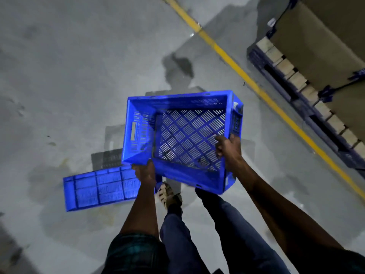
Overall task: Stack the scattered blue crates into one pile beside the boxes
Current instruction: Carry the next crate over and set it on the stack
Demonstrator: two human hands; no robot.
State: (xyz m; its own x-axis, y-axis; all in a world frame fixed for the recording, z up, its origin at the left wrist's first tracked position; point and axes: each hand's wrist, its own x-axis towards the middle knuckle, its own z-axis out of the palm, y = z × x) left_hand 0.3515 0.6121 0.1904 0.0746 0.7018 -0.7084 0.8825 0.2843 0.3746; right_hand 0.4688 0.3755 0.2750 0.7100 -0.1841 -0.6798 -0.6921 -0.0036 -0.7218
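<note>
I hold an empty blue crate (183,135) with a slotted bottom in the air above the grey floor, its opening facing me. My left hand (145,173) grips its near left corner rim. My right hand (228,149) grips the right rim, fingers inside the crate. A second blue crate (100,187) lies on its side on the floor, low left of the held one, partly hidden behind my left forearm.
A yellow floor line (256,88) runs diagonally at the right. Beyond it stand large cardboard boxes (316,42) on a dark blue pallet (292,95). My legs and a sandalled foot (167,194) are under the held crate. Bare grey concrete spreads left and ahead.
</note>
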